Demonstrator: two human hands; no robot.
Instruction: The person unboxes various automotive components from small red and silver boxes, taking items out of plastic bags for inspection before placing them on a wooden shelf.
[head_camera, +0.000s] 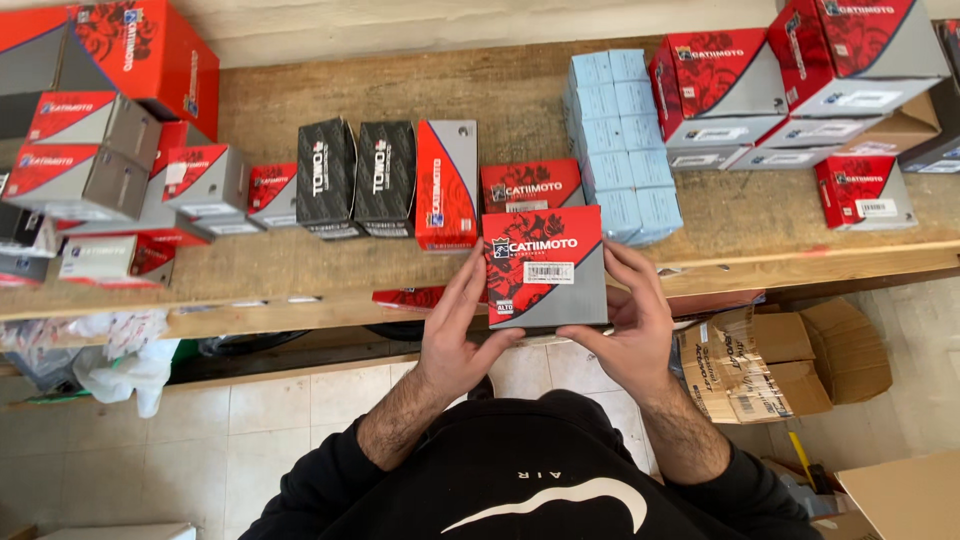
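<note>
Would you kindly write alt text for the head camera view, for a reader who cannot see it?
A person's left hand and right hand hold a red and grey box between them, above a wooden shelf lined with similar red, grey and black boxes and a stack of pale blue boxes.

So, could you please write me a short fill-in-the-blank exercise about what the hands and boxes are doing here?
1. The red and grey box is held by ____ hands.
2. The stack of pale blue boxes stands on a wooden ____.
3. Two ____ boxes stand side by side, left of the held box.
4. The left hand and right hand grip opposite ____ of the box.

Missing words: both; shelf; black; sides
</note>
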